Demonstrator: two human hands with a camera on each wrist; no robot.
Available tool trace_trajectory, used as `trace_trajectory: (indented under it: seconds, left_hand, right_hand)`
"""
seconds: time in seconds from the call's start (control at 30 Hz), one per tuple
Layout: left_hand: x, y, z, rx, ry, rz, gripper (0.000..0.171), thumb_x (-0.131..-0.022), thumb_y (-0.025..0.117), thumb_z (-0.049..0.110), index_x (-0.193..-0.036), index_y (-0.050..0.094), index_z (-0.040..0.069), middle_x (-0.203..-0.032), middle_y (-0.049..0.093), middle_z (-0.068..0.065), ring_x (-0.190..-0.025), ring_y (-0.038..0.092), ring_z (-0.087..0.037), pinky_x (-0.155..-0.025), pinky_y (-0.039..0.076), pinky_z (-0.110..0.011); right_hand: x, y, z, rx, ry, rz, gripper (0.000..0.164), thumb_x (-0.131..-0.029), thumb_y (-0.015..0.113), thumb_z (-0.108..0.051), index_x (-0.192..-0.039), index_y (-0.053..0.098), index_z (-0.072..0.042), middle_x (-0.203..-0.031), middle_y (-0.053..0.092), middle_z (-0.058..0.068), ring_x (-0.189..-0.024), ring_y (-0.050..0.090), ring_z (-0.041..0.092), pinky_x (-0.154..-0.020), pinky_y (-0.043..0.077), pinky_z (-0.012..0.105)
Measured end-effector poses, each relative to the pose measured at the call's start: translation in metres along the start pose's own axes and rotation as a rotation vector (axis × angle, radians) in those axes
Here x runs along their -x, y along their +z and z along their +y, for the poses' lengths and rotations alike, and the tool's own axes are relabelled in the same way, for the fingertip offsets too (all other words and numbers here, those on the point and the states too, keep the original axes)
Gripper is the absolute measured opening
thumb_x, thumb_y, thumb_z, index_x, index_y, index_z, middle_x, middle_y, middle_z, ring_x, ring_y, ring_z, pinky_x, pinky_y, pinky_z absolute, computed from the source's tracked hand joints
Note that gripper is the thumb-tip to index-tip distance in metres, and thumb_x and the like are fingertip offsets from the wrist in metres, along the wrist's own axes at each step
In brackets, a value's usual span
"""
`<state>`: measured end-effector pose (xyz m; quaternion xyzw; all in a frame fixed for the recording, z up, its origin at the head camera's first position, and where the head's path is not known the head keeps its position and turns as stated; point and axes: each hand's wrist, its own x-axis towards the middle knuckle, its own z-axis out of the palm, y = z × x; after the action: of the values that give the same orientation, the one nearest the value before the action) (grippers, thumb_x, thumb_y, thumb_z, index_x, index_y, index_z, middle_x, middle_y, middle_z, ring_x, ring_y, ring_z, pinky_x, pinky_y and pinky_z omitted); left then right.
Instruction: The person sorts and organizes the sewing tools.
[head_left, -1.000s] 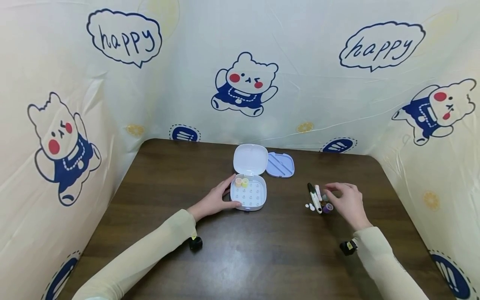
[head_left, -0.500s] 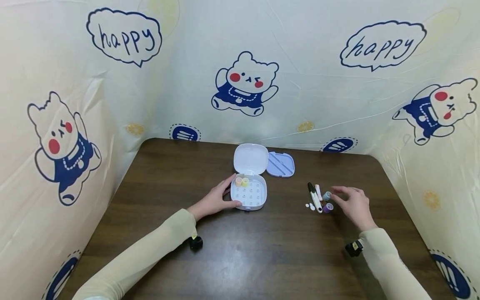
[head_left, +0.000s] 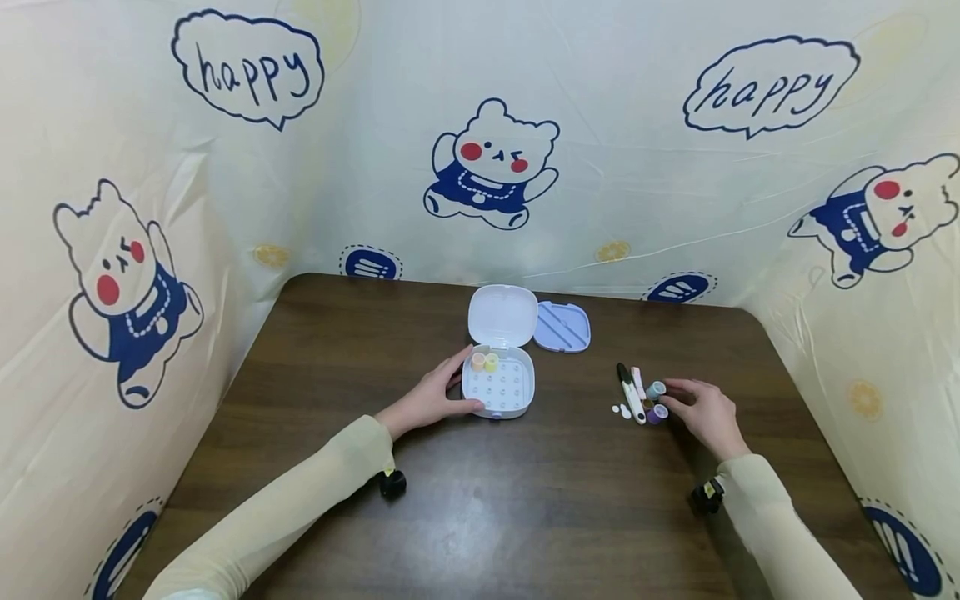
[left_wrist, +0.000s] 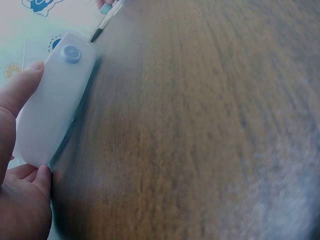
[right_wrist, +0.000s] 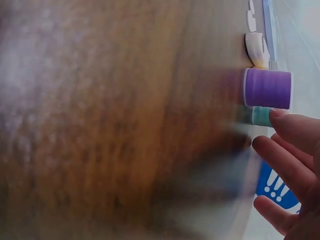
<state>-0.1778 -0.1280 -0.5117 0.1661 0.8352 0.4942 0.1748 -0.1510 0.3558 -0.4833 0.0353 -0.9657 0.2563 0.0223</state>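
My left hand [head_left: 431, 402] grips the left side of a white sewing box [head_left: 517, 411], thumb at the near corner and fingers behind. The box's lid stands open; inside are rows of small pegs, with a peach spool [head_left: 478, 361] and a yellow spool [head_left: 491, 362] at the back left. My right hand [head_left: 705, 415] is beside a teal thread spool [head_left: 656, 390]; its thumb tip overlaps the spool in the right wrist view, the other fingers spread apart. A purple thread spool [right_wrist: 268, 88] stands just nearer. A brown spool [head_left: 647, 405] is partly hidden between them.
Left of the spools lie a white tool with a black end [head_left: 632, 394], a slim pale pink piece [head_left: 637, 382] and small white pieces [head_left: 625, 411]. A lilac divided tray [head_left: 564, 327] lies behind the box. A printed curtain surrounds the dark wooden table [head_left: 480, 517].
My right hand has shifted slightly right and its fingers have come off the top of the teal spool, which now shows upright. The left hand stays on the box.
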Motion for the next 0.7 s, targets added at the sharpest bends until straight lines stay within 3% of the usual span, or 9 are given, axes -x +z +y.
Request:
trace_trajectory:
  seconds: [0.7]
  left_hand:
    - [0.0005, 0.0, 0.0007, -0.003, 0.019, 0.002, 0.107, -0.089, 0.085, 0.038, -0.169, 0.016, 0.02, -0.172, 0.021, -0.012, -0.154, 0.033, -0.028, -0.122, 0.035, -0.043]
  right_hand:
    - [-0.0053, 0.005, 0.0024, -0.004, 0.014, -0.016, 0.035, -0.098, 0.075, -0.03, -0.121, 0.075, -0.004, -0.112, 0.075, 0.02, -0.112, 0.064, 0.046, -0.098, 0.039, 0.069]
